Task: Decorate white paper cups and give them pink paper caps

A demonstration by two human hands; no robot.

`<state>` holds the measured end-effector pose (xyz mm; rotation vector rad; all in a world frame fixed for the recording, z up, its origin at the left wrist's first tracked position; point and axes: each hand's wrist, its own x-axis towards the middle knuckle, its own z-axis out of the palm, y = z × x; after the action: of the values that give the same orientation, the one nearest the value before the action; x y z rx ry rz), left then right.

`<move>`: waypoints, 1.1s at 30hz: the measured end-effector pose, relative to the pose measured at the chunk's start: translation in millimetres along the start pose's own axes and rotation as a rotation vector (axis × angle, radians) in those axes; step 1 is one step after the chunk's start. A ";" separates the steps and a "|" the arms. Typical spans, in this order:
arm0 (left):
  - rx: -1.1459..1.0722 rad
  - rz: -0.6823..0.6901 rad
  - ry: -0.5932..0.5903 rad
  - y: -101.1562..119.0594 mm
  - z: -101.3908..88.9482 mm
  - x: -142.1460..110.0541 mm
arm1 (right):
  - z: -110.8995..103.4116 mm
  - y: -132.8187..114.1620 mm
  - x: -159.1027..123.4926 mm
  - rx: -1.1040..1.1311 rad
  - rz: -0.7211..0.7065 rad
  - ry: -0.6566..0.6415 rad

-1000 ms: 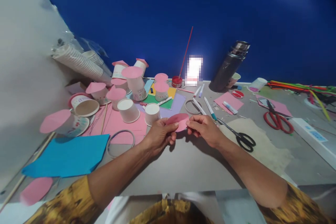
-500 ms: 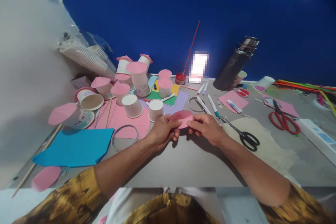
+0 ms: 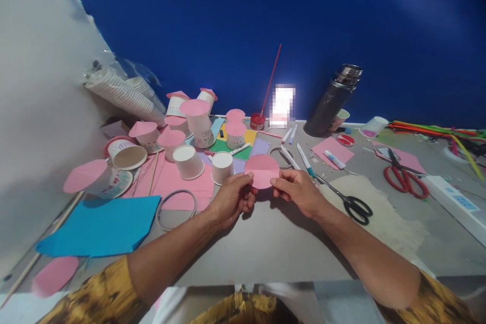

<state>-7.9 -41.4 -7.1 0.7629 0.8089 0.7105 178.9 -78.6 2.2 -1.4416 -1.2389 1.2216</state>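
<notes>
Between my two hands a pink paper circle (image 3: 261,171) is held up just above the front middle of the table, a faint crease running across it. My left hand (image 3: 236,197) pinches its lower left edge between thumb and fingers. At the lower right edge, my right hand (image 3: 295,190) has the same kind of pinch. Just behind the left fingers stands a plain white paper cup (image 3: 222,167), upside down, with another upturned cup (image 3: 188,162) to its left. Black-handled scissors (image 3: 355,205) lie to the right of my right forearm.
Decorated cups with pink paper tops (image 3: 201,126) crowd the left. A blue sheet (image 3: 102,225) and a tape ring (image 3: 176,210) lie nearer. Markers (image 3: 305,159), a dark flask (image 3: 332,104), red-handled scissors (image 3: 405,182) and a white power strip (image 3: 453,202) are rightward.
The pink circle has gone from bent and tilted to flatter, its face turned toward me. My hands stay close together on its edges. The whole view has shifted slightly.
</notes>
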 end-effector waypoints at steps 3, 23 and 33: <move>0.031 0.022 -0.021 2.4 -0.7 -0.4 | -0.5 -0.8 -1.3 -0.086 -0.022 0.019; 0.038 0.021 -0.026 4.1 -2.8 1.7 | -4.5 -1.3 -2.4 -0.159 -0.079 0.012; 0.063 0.009 -0.074 1.6 -2.0 0.3 | -3.8 -4.2 -2.5 0.065 -0.039 -0.066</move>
<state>-9.8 -39.7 -6.9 0.8455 0.7643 0.6632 181.9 -80.5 7.3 -1.3339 -1.2539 1.2810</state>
